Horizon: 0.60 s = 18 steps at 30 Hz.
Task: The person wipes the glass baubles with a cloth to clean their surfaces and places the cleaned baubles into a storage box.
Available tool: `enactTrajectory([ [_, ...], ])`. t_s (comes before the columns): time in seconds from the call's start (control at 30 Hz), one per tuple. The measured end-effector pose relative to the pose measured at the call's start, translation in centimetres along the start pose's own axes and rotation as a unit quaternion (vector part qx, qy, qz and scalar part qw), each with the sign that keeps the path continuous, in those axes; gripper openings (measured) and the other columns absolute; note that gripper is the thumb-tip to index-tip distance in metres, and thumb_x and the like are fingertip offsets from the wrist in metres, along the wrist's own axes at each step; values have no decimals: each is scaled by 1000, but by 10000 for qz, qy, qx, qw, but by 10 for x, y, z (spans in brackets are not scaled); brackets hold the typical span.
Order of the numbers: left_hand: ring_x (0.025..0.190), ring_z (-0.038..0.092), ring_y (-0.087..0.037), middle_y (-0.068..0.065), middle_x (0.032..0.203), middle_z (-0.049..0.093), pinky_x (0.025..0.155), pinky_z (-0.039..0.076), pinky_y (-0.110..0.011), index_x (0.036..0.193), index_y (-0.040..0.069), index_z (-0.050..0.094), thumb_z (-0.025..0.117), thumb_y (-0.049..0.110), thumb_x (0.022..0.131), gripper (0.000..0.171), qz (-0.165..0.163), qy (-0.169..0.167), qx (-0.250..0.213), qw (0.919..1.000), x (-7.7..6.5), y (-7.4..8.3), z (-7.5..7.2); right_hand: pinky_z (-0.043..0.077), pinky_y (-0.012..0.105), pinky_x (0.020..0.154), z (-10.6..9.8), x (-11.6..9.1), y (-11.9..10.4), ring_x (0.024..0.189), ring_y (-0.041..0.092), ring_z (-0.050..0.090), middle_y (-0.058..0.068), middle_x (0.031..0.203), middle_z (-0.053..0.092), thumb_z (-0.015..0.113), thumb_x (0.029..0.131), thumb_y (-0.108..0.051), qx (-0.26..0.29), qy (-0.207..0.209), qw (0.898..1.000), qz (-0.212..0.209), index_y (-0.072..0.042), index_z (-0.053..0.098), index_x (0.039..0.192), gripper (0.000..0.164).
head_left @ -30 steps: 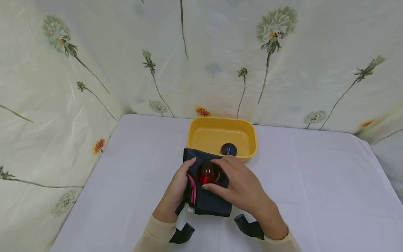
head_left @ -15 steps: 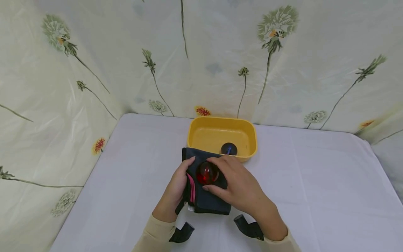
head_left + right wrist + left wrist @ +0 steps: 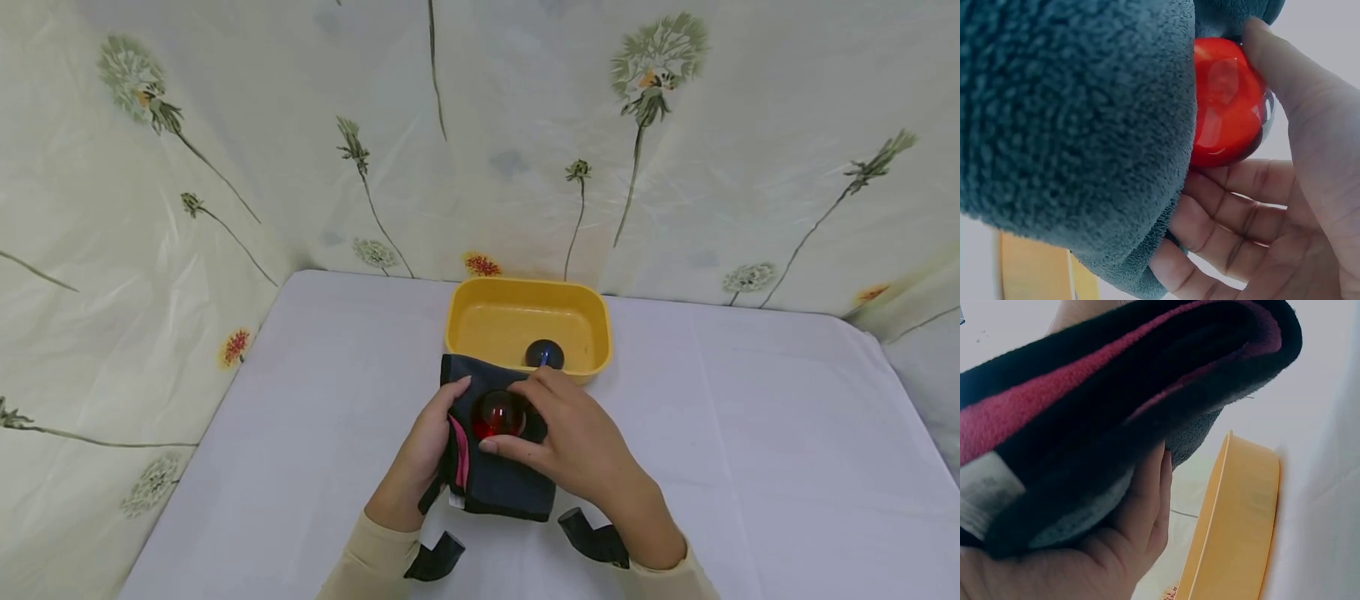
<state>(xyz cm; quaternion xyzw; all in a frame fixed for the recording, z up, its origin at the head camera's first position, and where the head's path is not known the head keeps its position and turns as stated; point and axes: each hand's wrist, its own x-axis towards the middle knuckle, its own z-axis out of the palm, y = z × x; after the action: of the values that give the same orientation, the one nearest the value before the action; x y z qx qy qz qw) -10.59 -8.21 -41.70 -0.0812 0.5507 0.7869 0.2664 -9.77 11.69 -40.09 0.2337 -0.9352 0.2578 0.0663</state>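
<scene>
A folded dark blue-grey towel [image 3: 506,487] with black edging and a pink inner layer is held up in front of the yellow tray. My left hand [image 3: 426,446] grips its left side, thumb on the near face. In the left wrist view the towel's folds [image 3: 1147,425] and a white label [image 3: 988,490] show. My right hand [image 3: 581,442] holds a clear red ball [image 3: 498,414] between thumb and fingers, against the towel. The right wrist view has the ball [image 3: 1225,103] partly covered by the towel, with thumb and fingers around it.
The yellow tray [image 3: 487,321] stands behind the towel, with a dark blue ball [image 3: 543,354] inside at its near side. Black curved pieces [image 3: 437,557] show beside both wrists. A white cloth covers the table [image 3: 337,375]; a flower-patterned curtain [image 3: 510,125] rises behind it.
Over the last half second the towel and red ball have shifted slightly right and toward the person. Both hands keep their holds, and the right fingers have moved a little on the ball.
</scene>
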Motion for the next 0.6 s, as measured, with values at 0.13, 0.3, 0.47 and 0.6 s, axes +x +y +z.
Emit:
enactTrajectory([
  [0.13, 126, 49, -25, -13, 142, 46, 104, 46, -32, 150, 3, 37, 41, 50, 107, 63, -7, 112, 103, 9999, 0, 1, -1, 55, 34, 83, 1, 0, -1, 96, 15, 53, 0, 110, 60, 79, 82, -64, 80, -57, 9999, -19, -8, 70, 126, 72],
  [0.3, 133, 44, -27, -14, 148, 43, 106, 47, -33, 153, 3, 35, 38, 48, 108, 64, 46, 199, 90, 9998, 0, 2, -3, 54, 42, 98, 2, 1, -4, 117, 21, 55, 6, 133, 61, 88, 80, -55, 233, -182, 9996, -25, -9, 57, 142, 83],
  [0.47, 128, 46, -25, -13, 143, 46, 99, 48, -28, 150, 3, 38, 38, 48, 108, 61, 55, 212, 70, 9997, 1, 2, -3, 53, 43, 100, 3, 1, -5, 118, 22, 56, 5, 131, 62, 88, 81, -50, 267, -110, 9996, -62, -11, 58, 137, 75],
  [0.6, 124, 49, -25, -13, 140, 48, 99, 48, -30, 148, 3, 39, 38, 47, 108, 60, -6, 206, 79, 9998, 1, 2, -3, 54, 43, 100, 2, 2, -2, 117, 22, 59, 4, 128, 64, 85, 83, -55, 177, 18, 9995, -250, -12, 63, 133, 70],
])
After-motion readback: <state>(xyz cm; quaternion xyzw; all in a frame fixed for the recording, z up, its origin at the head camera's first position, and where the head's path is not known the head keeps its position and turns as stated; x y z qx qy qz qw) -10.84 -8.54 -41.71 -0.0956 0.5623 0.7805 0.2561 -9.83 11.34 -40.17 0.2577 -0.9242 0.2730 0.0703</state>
